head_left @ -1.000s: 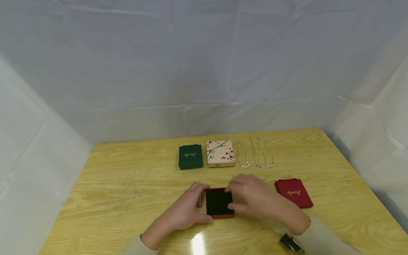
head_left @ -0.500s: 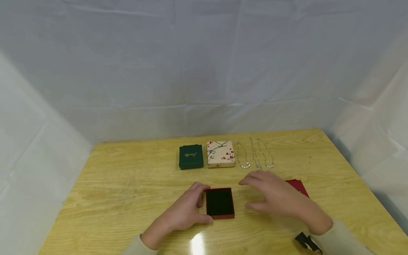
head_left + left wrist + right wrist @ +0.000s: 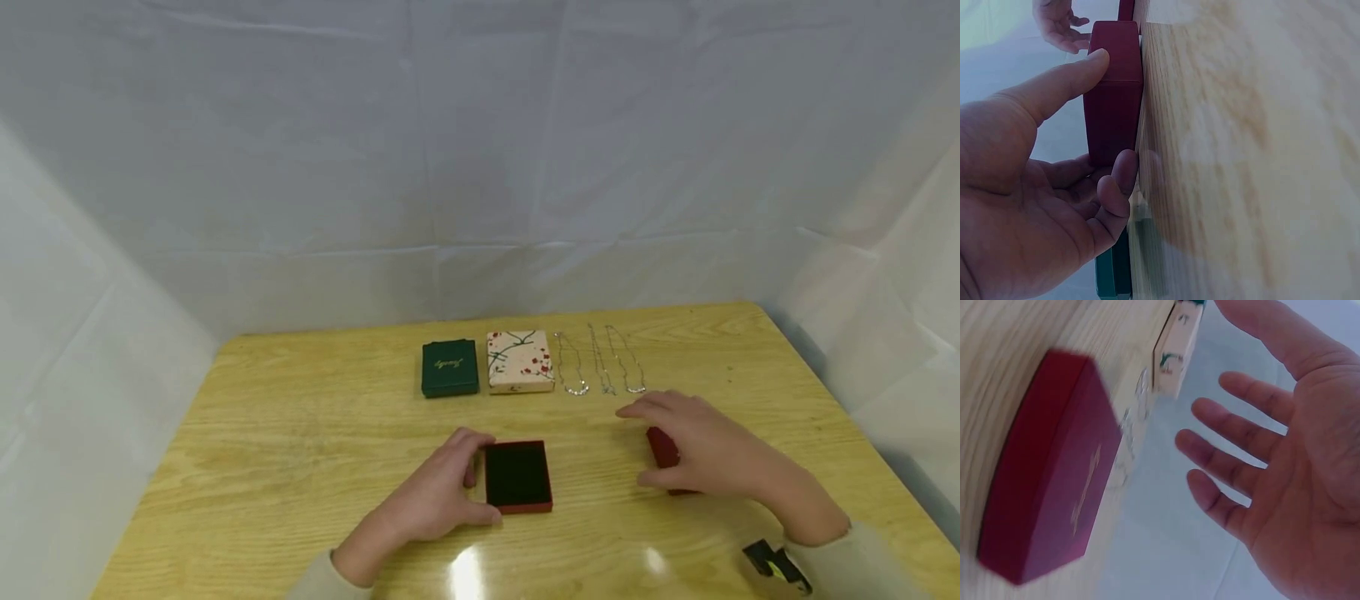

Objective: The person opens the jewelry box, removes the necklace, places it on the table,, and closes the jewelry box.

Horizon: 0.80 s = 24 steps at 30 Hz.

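Observation:
A red jewelry box base (image 3: 517, 475) with a dark lining lies face up on the table. My left hand (image 3: 435, 492) grips its left side, thumb at the near corner and fingers at the far one. In the left wrist view that thumb (image 3: 1079, 78) presses the box's red wall (image 3: 1113, 119). My right hand (image 3: 697, 446) hovers over the red lid (image 3: 663, 450) and hides most of it. Spread fingers (image 3: 1229, 456) show in the right wrist view, apart from the lid (image 3: 1054, 469) with its gold lettering, and nothing is in that hand.
Farther back stand a green jewelry box (image 3: 449, 367) and a cream floral box (image 3: 520, 362). Three silver necklaces lie to their right, among them a left one (image 3: 576, 390) and a right one (image 3: 635, 388). A white cloth (image 3: 480, 167) rises behind the wooden table (image 3: 300, 433).
My right hand has left the red base and moved right until it is over the red lid. My left hand keeps its hold on the base, which has not moved.

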Each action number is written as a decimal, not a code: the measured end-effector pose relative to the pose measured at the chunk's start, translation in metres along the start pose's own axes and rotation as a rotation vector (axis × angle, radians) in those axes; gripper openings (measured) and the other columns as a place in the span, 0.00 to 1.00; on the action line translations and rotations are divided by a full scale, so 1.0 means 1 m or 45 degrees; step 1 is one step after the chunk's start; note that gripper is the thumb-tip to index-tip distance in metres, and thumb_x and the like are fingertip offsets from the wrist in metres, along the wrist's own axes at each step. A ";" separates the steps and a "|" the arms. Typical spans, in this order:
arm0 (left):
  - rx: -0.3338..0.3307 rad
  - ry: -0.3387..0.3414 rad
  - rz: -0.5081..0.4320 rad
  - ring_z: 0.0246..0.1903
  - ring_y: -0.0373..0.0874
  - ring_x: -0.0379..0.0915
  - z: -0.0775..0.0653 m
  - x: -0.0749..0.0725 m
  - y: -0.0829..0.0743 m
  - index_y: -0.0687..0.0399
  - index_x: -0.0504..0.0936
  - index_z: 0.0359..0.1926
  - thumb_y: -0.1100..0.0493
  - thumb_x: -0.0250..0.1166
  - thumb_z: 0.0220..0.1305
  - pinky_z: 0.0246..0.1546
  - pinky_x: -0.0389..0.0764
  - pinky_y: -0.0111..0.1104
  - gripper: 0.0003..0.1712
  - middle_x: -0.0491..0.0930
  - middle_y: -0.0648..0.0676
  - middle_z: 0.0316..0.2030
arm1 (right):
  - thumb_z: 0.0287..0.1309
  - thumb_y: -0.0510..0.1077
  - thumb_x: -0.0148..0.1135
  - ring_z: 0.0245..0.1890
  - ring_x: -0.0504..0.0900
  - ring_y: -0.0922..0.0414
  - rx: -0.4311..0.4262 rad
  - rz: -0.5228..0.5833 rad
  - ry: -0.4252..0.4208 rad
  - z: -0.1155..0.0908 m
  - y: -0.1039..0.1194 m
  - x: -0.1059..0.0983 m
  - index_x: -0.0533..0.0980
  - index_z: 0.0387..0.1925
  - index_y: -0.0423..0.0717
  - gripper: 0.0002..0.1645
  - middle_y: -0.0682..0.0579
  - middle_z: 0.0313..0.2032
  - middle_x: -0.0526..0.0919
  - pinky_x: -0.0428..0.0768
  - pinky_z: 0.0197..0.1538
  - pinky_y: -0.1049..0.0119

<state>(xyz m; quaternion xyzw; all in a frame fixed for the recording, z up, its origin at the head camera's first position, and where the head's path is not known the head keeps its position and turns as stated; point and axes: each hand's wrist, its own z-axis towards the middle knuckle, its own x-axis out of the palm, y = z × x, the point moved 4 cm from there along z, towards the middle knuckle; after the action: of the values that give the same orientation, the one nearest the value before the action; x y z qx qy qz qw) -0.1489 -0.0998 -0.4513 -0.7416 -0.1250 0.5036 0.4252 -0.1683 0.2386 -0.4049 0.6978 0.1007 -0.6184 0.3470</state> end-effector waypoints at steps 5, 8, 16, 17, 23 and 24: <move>-0.002 -0.004 0.005 0.42 0.45 0.71 0.000 0.001 0.001 0.62 0.69 0.74 0.49 0.86 0.53 0.41 0.76 0.34 0.53 0.72 0.49 0.53 | 0.50 0.63 0.84 0.62 0.77 0.46 0.032 -0.017 0.006 -0.011 -0.017 0.001 0.75 0.71 0.50 0.50 0.51 0.64 0.78 0.77 0.60 0.38; -0.009 -0.006 0.006 0.42 0.44 0.71 0.001 0.001 0.001 0.61 0.69 0.74 0.50 0.86 0.53 0.41 0.77 0.34 0.53 0.72 0.48 0.52 | 0.48 0.62 0.85 0.59 0.77 0.48 0.048 -0.021 0.014 -0.016 -0.026 0.001 0.74 0.71 0.50 0.52 0.52 0.64 0.78 0.80 0.55 0.42; -0.021 0.000 0.007 0.42 0.45 0.71 0.000 0.000 0.000 0.61 0.69 0.74 0.50 0.86 0.53 0.41 0.76 0.35 0.53 0.72 0.49 0.53 | 0.43 0.58 0.88 0.57 0.76 0.48 0.120 0.004 0.058 -0.025 -0.042 0.001 0.72 0.72 0.48 0.57 0.47 0.65 0.75 0.81 0.51 0.47; -0.020 0.001 0.006 0.42 0.45 0.71 0.000 0.000 0.000 0.61 0.69 0.74 0.50 0.86 0.53 0.41 0.76 0.36 0.53 0.72 0.49 0.53 | 0.42 0.58 0.88 0.56 0.75 0.48 0.125 0.011 0.061 -0.027 -0.043 0.001 0.72 0.72 0.47 0.57 0.47 0.65 0.75 0.82 0.50 0.49; -0.030 0.006 0.008 0.43 0.45 0.71 0.001 0.000 0.000 0.60 0.69 0.74 0.49 0.86 0.54 0.42 0.76 0.35 0.52 0.72 0.48 0.53 | 0.38 0.56 0.89 0.56 0.74 0.47 0.147 0.054 0.098 -0.032 -0.051 0.004 0.71 0.72 0.45 0.59 0.44 0.65 0.74 0.80 0.45 0.53; -0.030 0.006 0.007 0.43 0.45 0.71 0.001 0.000 0.000 0.60 0.69 0.74 0.49 0.86 0.54 0.42 0.76 0.35 0.52 0.72 0.48 0.53 | 0.38 0.56 0.90 0.55 0.74 0.46 0.151 0.058 0.107 -0.033 -0.052 0.005 0.71 0.72 0.45 0.60 0.43 0.65 0.74 0.80 0.45 0.52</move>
<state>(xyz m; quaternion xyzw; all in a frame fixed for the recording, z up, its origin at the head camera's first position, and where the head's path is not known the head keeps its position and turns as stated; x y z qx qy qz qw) -0.1495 -0.0991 -0.4512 -0.7481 -0.1278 0.5016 0.4153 -0.1709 0.2952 -0.4282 0.7446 0.0626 -0.5854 0.3145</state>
